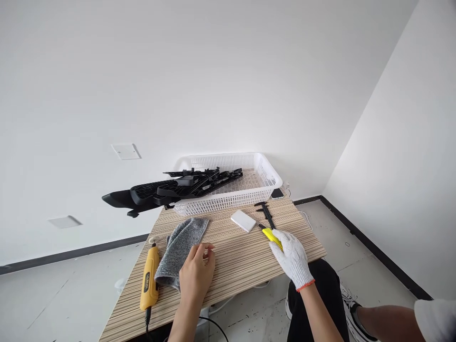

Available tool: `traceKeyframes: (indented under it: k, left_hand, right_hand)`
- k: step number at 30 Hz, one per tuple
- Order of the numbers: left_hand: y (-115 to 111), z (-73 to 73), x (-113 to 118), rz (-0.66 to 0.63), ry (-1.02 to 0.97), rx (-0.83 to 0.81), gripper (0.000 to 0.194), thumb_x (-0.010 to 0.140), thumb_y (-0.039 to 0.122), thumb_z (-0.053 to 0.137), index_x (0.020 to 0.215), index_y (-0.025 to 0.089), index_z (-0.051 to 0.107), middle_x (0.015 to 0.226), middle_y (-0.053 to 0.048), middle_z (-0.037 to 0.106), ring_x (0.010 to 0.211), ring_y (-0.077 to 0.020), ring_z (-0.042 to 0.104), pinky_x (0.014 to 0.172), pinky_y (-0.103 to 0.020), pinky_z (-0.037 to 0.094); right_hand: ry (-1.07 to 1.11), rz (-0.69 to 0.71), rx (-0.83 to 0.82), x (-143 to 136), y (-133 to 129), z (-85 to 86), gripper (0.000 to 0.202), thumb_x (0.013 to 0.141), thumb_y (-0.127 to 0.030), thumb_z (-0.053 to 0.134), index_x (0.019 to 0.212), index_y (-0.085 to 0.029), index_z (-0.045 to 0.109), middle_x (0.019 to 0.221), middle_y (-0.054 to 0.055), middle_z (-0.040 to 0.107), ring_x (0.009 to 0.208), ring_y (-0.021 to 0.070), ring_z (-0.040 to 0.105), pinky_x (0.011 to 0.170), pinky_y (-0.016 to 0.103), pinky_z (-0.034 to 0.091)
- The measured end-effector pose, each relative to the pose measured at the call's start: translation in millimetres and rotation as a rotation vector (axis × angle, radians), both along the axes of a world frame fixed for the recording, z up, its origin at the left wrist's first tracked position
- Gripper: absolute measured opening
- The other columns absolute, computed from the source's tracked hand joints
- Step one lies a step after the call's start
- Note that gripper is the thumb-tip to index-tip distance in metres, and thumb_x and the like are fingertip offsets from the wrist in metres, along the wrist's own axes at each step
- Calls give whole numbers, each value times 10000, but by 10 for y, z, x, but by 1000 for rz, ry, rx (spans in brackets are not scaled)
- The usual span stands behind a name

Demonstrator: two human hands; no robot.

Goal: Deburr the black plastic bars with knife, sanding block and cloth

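Observation:
My left hand [197, 273], bare, is over the table's front part beside a grey cloth [183, 247]. Its fingers curl loosely with a gap at the thumb, and nothing shows in them. My right hand [291, 254] wears a white knit glove with an orange cuff edge. It is closed on a yellow utility knife [272, 237], whose dark tip points toward a white rectangular block [243, 221] lying flat on the table. A black caliper [268, 216] lies just beyond the knife.
A white plastic basket [228, 204] at the back holds several black plastic parts [185, 186], some jutting out left. A yellow rotary tool [150, 278] with a cable lies along the left edge of the striped table [242, 259]. A phone [277, 193] sits by the basket's right corner.

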State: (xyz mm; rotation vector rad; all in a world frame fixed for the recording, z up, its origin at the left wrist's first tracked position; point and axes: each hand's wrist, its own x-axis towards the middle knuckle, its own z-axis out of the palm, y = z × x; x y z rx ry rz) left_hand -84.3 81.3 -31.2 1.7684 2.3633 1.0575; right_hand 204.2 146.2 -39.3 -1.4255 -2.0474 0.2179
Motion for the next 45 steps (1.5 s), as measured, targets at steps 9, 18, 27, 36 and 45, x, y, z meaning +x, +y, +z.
traceKeyframes:
  k: [9,18,27,36,45]
  left_hand:
    - [-6,61,45,25,-15,-39,194,961,323,472,953,227,640,1070,-22,654,777,-115,680,492,-188,342]
    - [3,13,10,-19,-143,-34,243,986,341,408,966,216,616,1082,-37,637,690,-100,685,463,-179,398]
    - [12,24,17,-9,-93,41,265,954,366,439,969,211,653,1220,-82,564,708,-108,679,422,-181,420]
    - [5,-8,2,-5,-42,72,277,943,375,445,971,213,668,1208,-100,564,824,-165,678,470,-216,461]
    - [15,-8,-3,-25,-30,64,292,946,286,392,981,203,670,1115,-103,575,648,-122,601,465,-228,405]
  right_hand:
    - [-18,-4,-1,4,-4,0,407,1000,-427,471,1322,-215,602,1278,68,657,1174,225,611,1007,426,508]
    - [-18,4,35,8,5,-17,395,995,-415,493,1305,-200,611,1257,82,668,1154,227,623,994,416,516]
    - [-13,2,58,7,3,-19,387,991,-412,502,1298,-205,614,1250,75,672,1150,221,625,991,413,521]
    - [-10,-5,56,1,1,-20,391,990,-419,506,1298,-203,614,1253,72,671,1156,213,624,999,405,518]
    - [-10,2,55,10,-4,-15,393,993,-413,497,1299,-196,615,1251,81,672,1154,222,626,998,412,516]
